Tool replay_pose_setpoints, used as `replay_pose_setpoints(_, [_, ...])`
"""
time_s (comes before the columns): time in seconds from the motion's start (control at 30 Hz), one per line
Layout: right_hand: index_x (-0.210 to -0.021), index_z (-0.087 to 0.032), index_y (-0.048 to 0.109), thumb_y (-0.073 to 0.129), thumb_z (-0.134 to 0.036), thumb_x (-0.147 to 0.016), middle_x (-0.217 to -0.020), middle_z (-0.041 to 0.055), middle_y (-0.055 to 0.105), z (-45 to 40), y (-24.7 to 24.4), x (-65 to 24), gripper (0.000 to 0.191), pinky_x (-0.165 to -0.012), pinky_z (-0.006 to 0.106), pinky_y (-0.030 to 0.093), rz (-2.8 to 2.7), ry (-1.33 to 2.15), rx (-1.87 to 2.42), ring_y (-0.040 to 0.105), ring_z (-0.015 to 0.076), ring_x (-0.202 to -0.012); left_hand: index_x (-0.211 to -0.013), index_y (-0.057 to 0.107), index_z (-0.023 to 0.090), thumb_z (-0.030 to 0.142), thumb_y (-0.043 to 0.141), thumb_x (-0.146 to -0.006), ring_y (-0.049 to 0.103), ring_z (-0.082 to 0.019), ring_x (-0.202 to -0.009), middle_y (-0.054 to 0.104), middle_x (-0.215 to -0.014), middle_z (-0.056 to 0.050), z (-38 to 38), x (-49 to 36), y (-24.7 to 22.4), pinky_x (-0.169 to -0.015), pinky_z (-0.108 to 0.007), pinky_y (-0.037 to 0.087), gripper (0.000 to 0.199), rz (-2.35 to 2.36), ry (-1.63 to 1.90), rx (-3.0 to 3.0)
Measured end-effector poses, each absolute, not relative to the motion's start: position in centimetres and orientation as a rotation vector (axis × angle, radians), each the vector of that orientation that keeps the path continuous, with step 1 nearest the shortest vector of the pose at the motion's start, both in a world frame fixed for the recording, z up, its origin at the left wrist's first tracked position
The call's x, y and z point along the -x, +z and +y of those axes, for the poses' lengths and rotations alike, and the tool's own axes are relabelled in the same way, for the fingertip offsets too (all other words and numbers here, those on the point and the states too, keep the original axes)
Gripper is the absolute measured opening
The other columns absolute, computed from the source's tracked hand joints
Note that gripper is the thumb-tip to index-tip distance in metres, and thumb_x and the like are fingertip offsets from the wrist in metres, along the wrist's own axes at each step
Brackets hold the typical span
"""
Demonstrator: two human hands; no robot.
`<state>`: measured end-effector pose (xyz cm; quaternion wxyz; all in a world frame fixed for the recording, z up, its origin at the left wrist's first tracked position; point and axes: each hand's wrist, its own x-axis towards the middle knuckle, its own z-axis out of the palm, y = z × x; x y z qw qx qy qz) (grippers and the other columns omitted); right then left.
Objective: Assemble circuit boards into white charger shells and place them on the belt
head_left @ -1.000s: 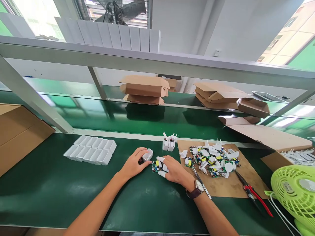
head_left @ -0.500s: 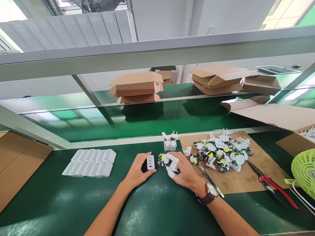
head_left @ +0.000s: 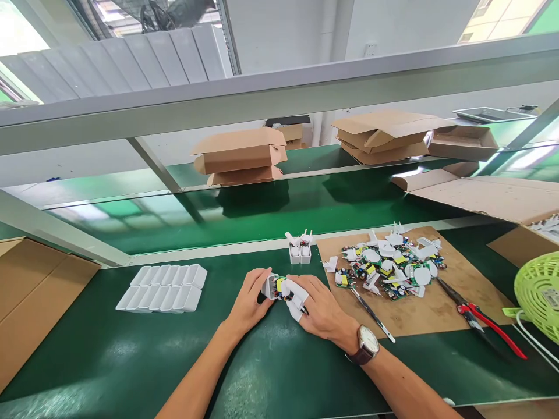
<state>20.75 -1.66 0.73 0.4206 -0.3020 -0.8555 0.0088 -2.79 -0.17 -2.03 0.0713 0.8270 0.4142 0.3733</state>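
Observation:
My left hand point(head_left: 247, 301) is closed around a small white plastic charger housing point(head_left: 268, 285), fingers behind it and thumb in front. Its open end faces right. White finger cots cover the thumb and a finger of my right hand point(head_left: 322, 306), which pinches a small circuit board point(head_left: 278, 285) with yellow and dark components. The board's left end is at the mouth of the housing; how deep it sits is hidden. Just beyond my hands stand two white housings point(head_left: 300, 258) with boards and plug pieces sticking out of their tops.
Rows of white housings point(head_left: 161, 289) lie at left. On a brown cardboard sheet point(head_left: 406, 323) are piled circuit boards point(head_left: 388, 265), tweezers point(head_left: 372, 313) and red-handled pliers point(head_left: 476, 317). A green fan point(head_left: 539, 294) stands at far right, a cardboard box point(head_left: 43, 302) at far left.
The housing in my left hand has turned so its opening faces right instead of its slotted face showing. My right hand has brought the board leftward up to it.

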Motion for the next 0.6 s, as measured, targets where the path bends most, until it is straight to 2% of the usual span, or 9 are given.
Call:
replay_pose_setpoints(0.33, [-0.144, -0.011, 0.044, 0.052, -0.004, -0.09, -0.127, 0.0217, 0.066, -1.69, 0.65, -20.45, 0.055, -0.087, 0.05, 0.058, -2.169, -0.007, 0.759, 0.064, 0.0311, -0.111, -0.155, 0.034, 0.029, 0.022, 0.059, -0.097, 0.06, -0.028, -0.12, 0.057, -0.13, -0.014, -0.33, 2.66, -2.0, -0.102, -0.046, 0.054, 0.064, 1.19, 1.114, -2.521])
replay_pose_setpoints(0.6, [-0.148, -0.014, 0.04, 0.049, -0.004, -0.089, -0.129, 0.0198, 0.066, -1.78, 0.66, -20.53, 0.06, -0.087, 0.049, 0.058, -2.197, 0.004, 0.813, 0.064, 0.0309, -0.11, -0.154, 0.036, 0.028, 0.019, 0.06, -0.095, 0.059, -0.028, -0.119, 0.058, -0.128, -0.013, -0.26, 2.73, -2.14, -0.101, -0.046, 0.054, 0.065, 1.177, 1.116, -2.521])
